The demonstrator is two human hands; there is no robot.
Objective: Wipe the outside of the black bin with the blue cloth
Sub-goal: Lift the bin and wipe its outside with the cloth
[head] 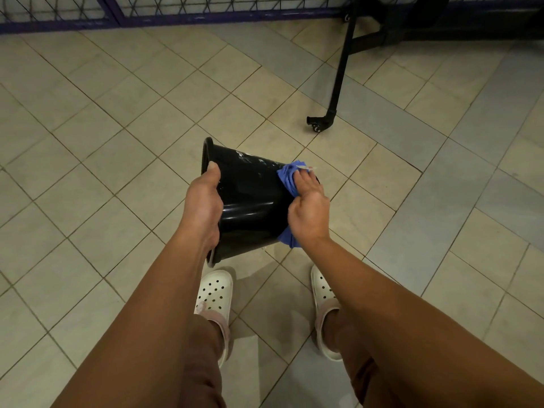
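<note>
The black bin (250, 198) is held on its side above the tiled floor, its open rim to the left and its base to the right. My left hand (204, 206) grips the rim, thumb over the edge. My right hand (309, 212) presses the blue cloth (288, 178) flat against the bin's wall near the base. The cloth bunches above my fingers and a corner of it hangs below my wrist. White smears show on the bin's upper side.
Beige floor tiles (117, 172) spread all around. A black metal frame leg with a castor wheel (319, 125) stands to the upper right. A blue mesh fence (147, 10) runs along the top. My feet in white clogs (215, 293) stand directly below the bin.
</note>
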